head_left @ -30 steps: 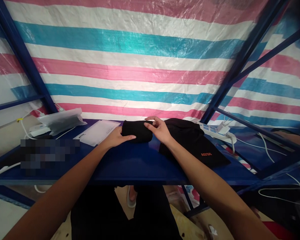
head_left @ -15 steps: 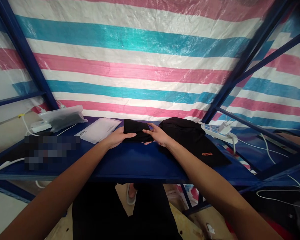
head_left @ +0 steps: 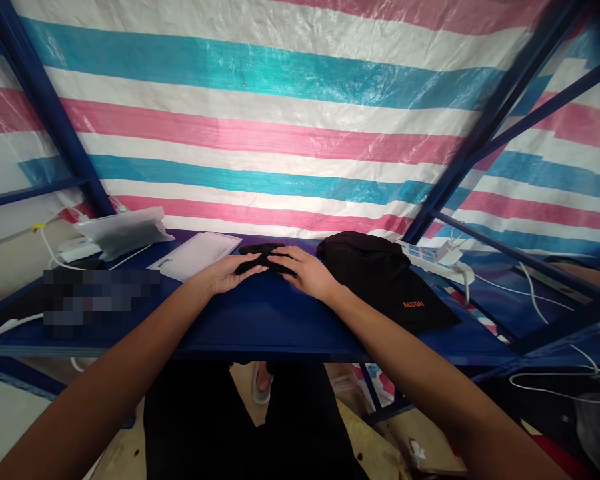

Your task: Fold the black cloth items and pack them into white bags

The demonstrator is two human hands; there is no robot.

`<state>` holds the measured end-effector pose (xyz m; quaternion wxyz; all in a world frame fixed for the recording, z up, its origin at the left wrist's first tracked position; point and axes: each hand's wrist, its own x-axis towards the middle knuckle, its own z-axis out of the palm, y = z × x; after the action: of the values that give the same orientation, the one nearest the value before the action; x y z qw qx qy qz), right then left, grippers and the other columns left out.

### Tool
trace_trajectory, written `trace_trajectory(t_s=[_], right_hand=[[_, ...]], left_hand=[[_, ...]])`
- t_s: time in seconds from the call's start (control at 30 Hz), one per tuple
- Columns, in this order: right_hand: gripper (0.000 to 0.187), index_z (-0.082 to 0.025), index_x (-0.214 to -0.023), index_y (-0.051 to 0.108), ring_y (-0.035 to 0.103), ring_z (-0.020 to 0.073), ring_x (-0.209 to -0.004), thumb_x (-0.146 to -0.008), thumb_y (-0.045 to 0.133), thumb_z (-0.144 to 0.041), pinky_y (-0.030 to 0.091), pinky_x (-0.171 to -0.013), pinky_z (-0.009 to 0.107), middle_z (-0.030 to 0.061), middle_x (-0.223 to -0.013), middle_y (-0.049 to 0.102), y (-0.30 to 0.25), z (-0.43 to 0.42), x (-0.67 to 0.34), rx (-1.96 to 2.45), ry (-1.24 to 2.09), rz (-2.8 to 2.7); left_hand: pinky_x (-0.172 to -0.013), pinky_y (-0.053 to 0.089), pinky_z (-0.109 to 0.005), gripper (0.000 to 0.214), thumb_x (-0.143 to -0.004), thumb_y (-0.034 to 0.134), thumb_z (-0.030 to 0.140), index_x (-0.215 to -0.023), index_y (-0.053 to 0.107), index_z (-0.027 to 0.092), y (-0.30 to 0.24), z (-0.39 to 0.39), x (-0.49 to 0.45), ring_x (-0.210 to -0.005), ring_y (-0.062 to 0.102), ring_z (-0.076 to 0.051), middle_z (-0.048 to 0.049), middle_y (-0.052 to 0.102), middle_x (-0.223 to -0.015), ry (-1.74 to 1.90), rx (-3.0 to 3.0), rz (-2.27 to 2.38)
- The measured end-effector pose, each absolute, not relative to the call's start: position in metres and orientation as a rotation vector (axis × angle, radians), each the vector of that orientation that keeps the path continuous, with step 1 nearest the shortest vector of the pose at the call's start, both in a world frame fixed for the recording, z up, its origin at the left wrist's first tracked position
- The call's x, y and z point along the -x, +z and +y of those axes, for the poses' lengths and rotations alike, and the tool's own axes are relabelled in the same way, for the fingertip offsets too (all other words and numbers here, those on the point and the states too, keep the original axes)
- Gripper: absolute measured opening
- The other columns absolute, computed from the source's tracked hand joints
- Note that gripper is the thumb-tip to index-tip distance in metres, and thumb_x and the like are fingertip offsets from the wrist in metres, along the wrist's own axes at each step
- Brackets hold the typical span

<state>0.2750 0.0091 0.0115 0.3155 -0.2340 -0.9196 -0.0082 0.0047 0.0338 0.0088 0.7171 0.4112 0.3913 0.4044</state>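
Observation:
A small folded bundle of black cloth (head_left: 253, 264) lies low over the blue table (head_left: 270, 327), between my two hands. My left hand (head_left: 230, 272) grips its left end, thumb on the near side and fingers over the top. On the other end, my right hand (head_left: 307, 272) is closed with its fingers laid across the cloth. Just right of that hand rests a larger black cloth item (head_left: 370, 267) with orange lettering near its lower corner. To the left of my left hand lies a flat white plastic mailer (head_left: 195, 255).
At the back left sits a translucent plastic bag (head_left: 130, 232) beside white plugs and cables. A white power strip (head_left: 433, 262) lies at the right, near a blue metal post (head_left: 445, 173). Behind the table hangs a striped tarp (head_left: 260, 140).
The black bundle has gone from standing upright facing me to lying flatter and lower. Both hands have shifted their grip, fingers now over its top.

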Motion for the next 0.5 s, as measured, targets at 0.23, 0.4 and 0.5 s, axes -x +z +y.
trace_trajectory(t_s=[0.23, 0.4, 0.5], right_hand=[[0.039, -0.024, -0.143, 0.074, 0.074, 0.0273, -0.123, -0.107, 0.060, -0.018, 0.060, -0.110, 0.046, 0.0119, -0.136, 0.074, 0.016, 0.016, -0.284, 0.753, 0.102, -2.345], [0.032, -0.023, -0.135, 0.077, 0.072, 0.0292, -0.118, -0.107, 0.062, -0.021, 0.057, -0.108, 0.049, 0.0109, -0.125, 0.080, 0.016, 0.018, -0.283, 0.838, 0.175, -2.343], [0.027, -0.024, -0.131, 0.076, 0.072, 0.0283, -0.113, -0.108, 0.062, -0.029, 0.056, -0.104, 0.048, 0.0090, -0.123, 0.080, 0.015, 0.020, -0.283, 0.914, 0.301, -2.280]], left_hand=[[-0.105, 0.065, -0.049, 0.078, -0.094, 0.072, 0.075, -0.148, 0.065, 0.019, 0.015, 0.022, -0.004, -0.133, 0.068, -0.038, -0.0197, 0.062, -0.154, 1.081, -1.574, 1.245], [-0.125, 0.047, -0.050, 0.080, -0.089, 0.080, 0.068, -0.157, 0.060, 0.029, 0.008, 0.017, -0.006, -0.148, 0.056, -0.036, -0.0118, 0.056, -0.161, 1.044, -2.420, 1.059], [-0.119, 0.051, -0.047, 0.059, -0.098, 0.071, 0.063, -0.146, 0.071, 0.028, 0.007, 0.019, -0.009, -0.133, 0.067, -0.033, -0.0103, 0.070, -0.143, 0.893, -2.522, 0.925]])
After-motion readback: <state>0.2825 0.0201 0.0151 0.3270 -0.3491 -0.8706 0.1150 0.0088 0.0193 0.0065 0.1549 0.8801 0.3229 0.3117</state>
